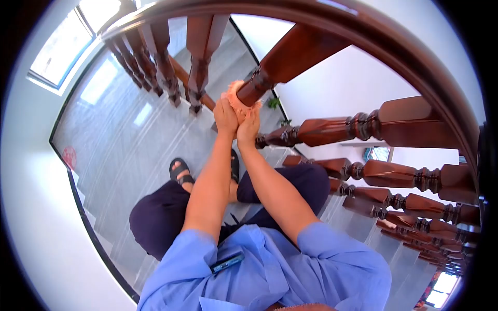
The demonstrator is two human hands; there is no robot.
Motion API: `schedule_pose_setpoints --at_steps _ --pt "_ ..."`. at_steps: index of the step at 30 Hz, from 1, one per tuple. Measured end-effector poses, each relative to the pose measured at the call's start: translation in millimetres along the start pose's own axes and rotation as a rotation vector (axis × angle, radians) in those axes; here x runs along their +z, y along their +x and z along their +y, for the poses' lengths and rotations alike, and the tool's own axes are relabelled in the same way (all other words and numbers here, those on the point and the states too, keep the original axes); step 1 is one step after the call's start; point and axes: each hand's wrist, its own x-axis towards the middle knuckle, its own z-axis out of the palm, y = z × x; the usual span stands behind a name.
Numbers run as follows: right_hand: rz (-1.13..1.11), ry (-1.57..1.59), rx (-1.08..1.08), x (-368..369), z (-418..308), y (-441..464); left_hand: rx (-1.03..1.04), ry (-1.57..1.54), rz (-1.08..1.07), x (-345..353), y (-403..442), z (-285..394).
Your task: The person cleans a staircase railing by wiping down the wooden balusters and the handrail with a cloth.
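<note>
A peach-orange cloth (239,102) with a ragged, fluffy edge is wrapped around the lower part of a dark red-brown wooden baluster (303,52). My left hand (225,117) grips the cloth from the left side, fingers closed around it. Pressed against the same cloth from the right is my right hand (249,125), also closed. The two hands meet at the wrists and thumbs, with both arms stretched forward. Part of the baluster's foot is hidden behind the hands and cloth.
A curved wooden handrail (384,32) arches over the top and right. More balusters (337,130) stand along both sides. Below lies a grey tiled floor (119,150); my sandalled foot (181,172) rests there. A window (63,49) is upper left, and a green plant (273,103) shows beyond.
</note>
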Motion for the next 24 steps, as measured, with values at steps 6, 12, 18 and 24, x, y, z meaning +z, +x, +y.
schedule_pose_setpoints --at_steps 6,12,18,24 --pt "-0.056 0.399 0.260 4 50 27 0.069 -0.047 -0.050 -6 6 -12" --pt "-0.339 0.658 0.405 3 48 68 0.108 -0.012 0.108 6 -9 -16" --pt "-0.291 0.683 0.583 3 21 42 -0.110 -0.751 0.023 17 -25 10" --pt "-0.051 0.836 0.620 7 21 16 -0.080 -0.242 0.033 6 -13 -28"
